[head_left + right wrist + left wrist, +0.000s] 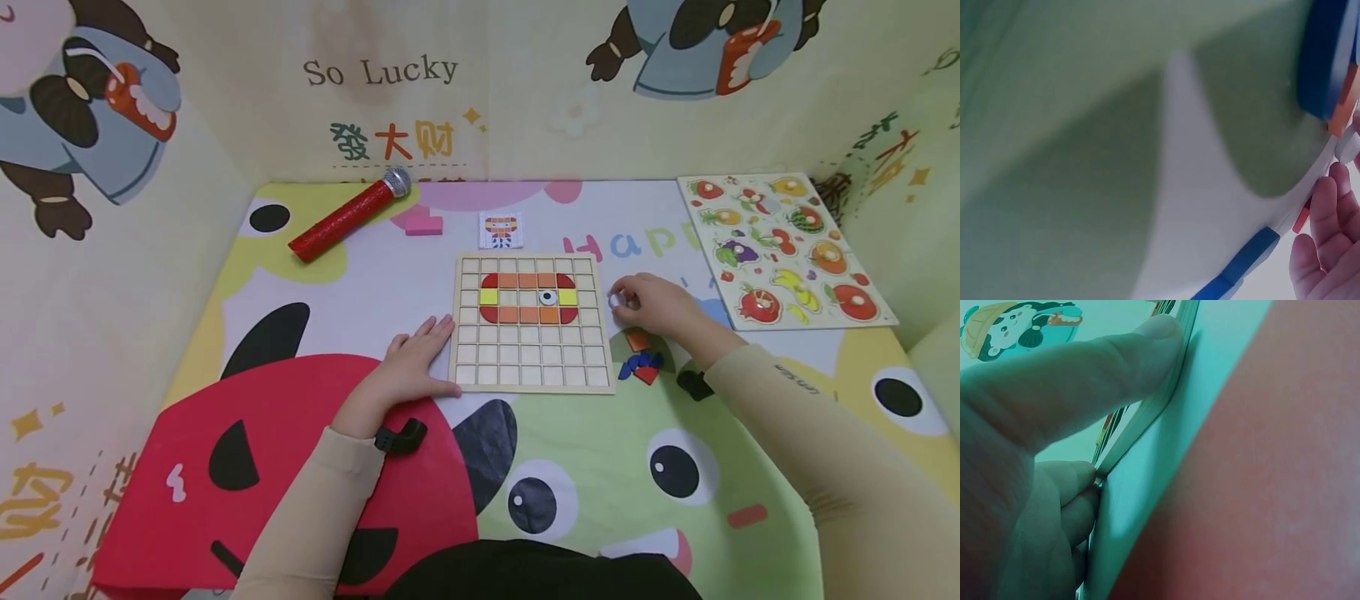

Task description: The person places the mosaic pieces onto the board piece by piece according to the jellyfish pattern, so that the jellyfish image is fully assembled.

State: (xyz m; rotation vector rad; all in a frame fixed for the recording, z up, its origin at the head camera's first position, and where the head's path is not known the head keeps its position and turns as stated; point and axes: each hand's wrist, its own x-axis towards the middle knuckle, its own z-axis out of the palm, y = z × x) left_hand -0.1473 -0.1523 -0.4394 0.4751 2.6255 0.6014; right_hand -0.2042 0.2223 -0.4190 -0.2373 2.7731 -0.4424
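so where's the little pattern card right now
In the head view, the pattern card lies just beyond the far edge of the wooden grid board, left of that edge's middle, with the pink block to its left.

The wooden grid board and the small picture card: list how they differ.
Size: the wooden grid board is much larger than the small picture card.
Pattern: the card shows blue marks near its bottom; the board's lower rows are bare.
Contact: the left hand touches the board; no hand touches the card.
Both show red, orange and yellow.
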